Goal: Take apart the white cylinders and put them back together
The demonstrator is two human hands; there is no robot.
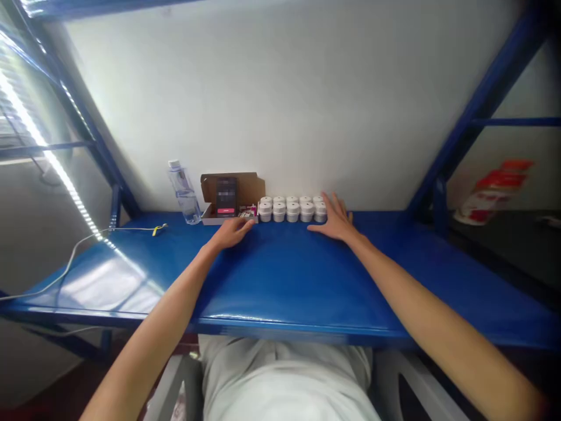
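Several small white round lidded pots (293,212), with small dark marks on top, stand in two rows against the wall at the back of the blue table. My right hand (335,221) is open at the right end of these rows, its fingers spread around the last pots; whether it touches them I cannot tell. My left hand (233,233) lies low at the front edge of an open cardboard box (252,183), fingers stretched out and nothing visible in it. A dark phone (227,196) leans upright inside the box. Beside it are small white and pink pieces (248,211).
Left of the box a clear water bottle (184,193) stands tilted in view. A white cable (72,257) with a yellow tag crosses the left part of the blue tabletop (280,275). Blue frame posts rise at both sides. A red-capped bottle (493,193) stands beyond the right post.
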